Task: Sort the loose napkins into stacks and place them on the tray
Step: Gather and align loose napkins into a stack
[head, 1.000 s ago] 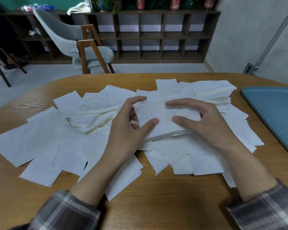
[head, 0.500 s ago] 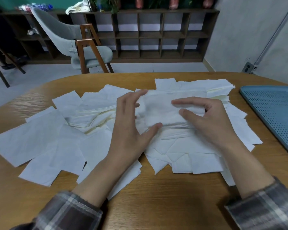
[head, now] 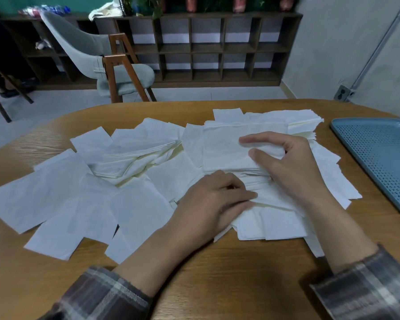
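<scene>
Squared-up stack (head: 226, 148) of white napkins just right of centre on the wooden table (head: 217, 278), sitting on a looser heap of the same paper. Pinched at its right side by the right hand (head: 293, 167): thumb and forefinger closed over the top layers, other fingers curled in at the edge. Down at the near edge, left hand (head: 213, 202) resting on the heap, knuckles bent, fingertips buried among the layers, thumb lying straight. Gripping or only pressing? Impossible to tell. Out to the left, loose napkins (head: 56, 195) spread flat and overlapping across the wood. Off to the right, blue perforated tray (head: 379, 153), apart from the paper. Beyond the table, grey chair (head: 97, 54) on wooden legs and dark cubby shelving (head: 219, 49).
</scene>
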A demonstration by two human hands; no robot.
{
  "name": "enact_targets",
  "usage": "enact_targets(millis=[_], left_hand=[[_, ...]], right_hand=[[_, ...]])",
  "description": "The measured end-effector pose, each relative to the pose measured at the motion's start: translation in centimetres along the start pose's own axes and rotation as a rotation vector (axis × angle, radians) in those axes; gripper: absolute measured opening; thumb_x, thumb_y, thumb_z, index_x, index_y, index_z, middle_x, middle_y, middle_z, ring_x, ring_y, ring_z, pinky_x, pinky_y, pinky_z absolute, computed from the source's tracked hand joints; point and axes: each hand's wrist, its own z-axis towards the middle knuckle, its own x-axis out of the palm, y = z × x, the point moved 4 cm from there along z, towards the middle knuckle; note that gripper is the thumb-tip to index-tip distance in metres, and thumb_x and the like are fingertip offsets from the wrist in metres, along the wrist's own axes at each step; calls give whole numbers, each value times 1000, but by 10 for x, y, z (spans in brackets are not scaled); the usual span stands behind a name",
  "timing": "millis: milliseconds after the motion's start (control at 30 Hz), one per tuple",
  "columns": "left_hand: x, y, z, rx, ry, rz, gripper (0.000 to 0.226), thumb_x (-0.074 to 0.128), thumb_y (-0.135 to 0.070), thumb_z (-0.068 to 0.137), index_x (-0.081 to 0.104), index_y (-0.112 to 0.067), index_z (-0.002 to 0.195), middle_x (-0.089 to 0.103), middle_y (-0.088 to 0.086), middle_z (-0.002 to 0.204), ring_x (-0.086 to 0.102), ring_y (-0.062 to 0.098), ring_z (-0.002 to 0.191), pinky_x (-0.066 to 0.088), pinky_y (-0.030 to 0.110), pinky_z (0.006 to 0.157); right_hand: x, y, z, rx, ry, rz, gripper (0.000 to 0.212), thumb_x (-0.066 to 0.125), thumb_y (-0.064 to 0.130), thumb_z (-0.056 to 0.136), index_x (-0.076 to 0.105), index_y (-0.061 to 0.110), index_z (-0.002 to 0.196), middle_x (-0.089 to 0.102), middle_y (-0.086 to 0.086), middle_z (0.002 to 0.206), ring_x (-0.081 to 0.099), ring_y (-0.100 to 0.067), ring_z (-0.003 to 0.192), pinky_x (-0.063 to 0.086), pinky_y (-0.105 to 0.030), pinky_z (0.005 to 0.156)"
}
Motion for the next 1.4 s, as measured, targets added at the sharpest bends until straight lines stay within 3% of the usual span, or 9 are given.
enact_targets(millis=[333, 467, 567, 633, 733, 833, 967, 1133, 1400], left_hand=[[-22, 3, 2, -204, -94, -260, 6, 73, -9, 97, 76, -13, 94, 72, -11, 91, 67, 9, 90, 48, 20, 82], [-38, 3, 3, -357, -193, -384, 13, 69, -12, 101, 74, -18, 92, 73, -14, 88, 68, 4, 86, 45, 14, 79], [-47, 15, 5, -510, -264, -580, 11, 72, -20, 100, 81, -23, 95, 80, -12, 95, 74, 20, 91, 56, 37, 78], [-53, 24, 4, -578, -290, -591, 10, 75, -24, 99, 84, -25, 97, 81, -10, 99, 74, 30, 96, 56, 56, 83], [-58, 33, 3, -627, -281, -568, 8, 78, -24, 96, 85, -26, 99, 81, -13, 100, 76, 15, 98, 57, 49, 82], [-55, 38, 1, -633, -283, -539, 9, 81, -23, 94, 84, -27, 101, 81, -13, 100, 75, 13, 98, 57, 46, 82], [-54, 39, 0, -629, -320, -484, 11, 83, -26, 92, 82, -32, 101, 80, -13, 96, 71, 22, 88, 48, 32, 69], [-57, 39, 0, -621, -363, -448, 10, 83, -27, 92, 81, -32, 100, 79, -14, 93, 67, 16, 76, 47, 30, 64], [-58, 35, 0, -586, -439, -345, 12, 82, -31, 92, 79, -30, 104, 76, -16, 105, 69, 11, 96, 51, 26, 74]], right_hand=[[0, 1, -1, 116, 27, 92, 39, 60, -3, 98, 82, 27, 108, 75, 28, 112, 63, 13, 112, 44, -3, 93], [-4, 2, 1, 122, 76, 124, 31, 62, 0, 98, 81, 22, 108, 77, 22, 110, 69, -1, 106, 55, -29, 90], [2, 8, -4, 62, 157, 201, 25, 60, 26, 95, 83, 21, 103, 79, 4, 112, 72, -8, 110, 54, -29, 94], [10, 6, -7, 260, 205, 498, 44, 54, 54, 96, 86, 24, 97, 79, -7, 114, 73, -20, 114, 52, -38, 99], [17, 3, -9, 341, 276, 534, 67, 43, 71, 94, 83, 19, 106, 79, -6, 118, 75, -21, 113, 53, -39, 98], [15, 2, -9, 279, 231, 349, 42, 69, 49, 93, 79, 11, 108, 80, -8, 112, 76, -26, 106, 56, -37, 93], [14, 7, -9, 217, 194, 179, 13, 73, 28, 95, 80, 20, 103, 81, 6, 98, 76, -9, 88, 55, -15, 70], [16, 8, -11, 198, 200, 165, 13, 75, 27, 94, 79, 23, 105, 81, 11, 100, 76, -5, 90, 55, -14, 70], [18, 14, -11, 80, 194, 158, 23, 72, 16, 98, 76, 27, 117, 77, 22, 113, 71, 3, 107, 51, -11, 83]])
